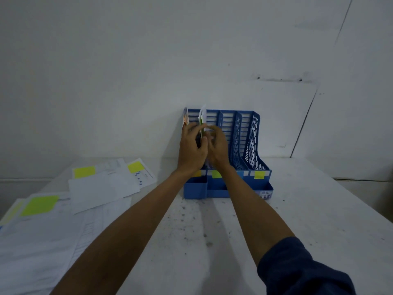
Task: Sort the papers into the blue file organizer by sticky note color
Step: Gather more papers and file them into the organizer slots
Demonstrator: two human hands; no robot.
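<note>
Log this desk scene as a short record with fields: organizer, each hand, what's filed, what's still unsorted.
organizer: blue file organizer, against the wall on the table
left hand: grips green-noted papers in the second slot from left
right hand: pinches the same papers
first slot: orange-noted papers
unsorted: loose papers with yellow notes, table's left

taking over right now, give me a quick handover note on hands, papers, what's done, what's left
Left hand grips the sheets standing in the second slot from the left of the blue organizer; right hand is at them too, grip unclear.
Done: filed papers stand in the leftmost slot.
To do: loose papers with yellow-green notes lie on the table, left of the organizer.
</note>
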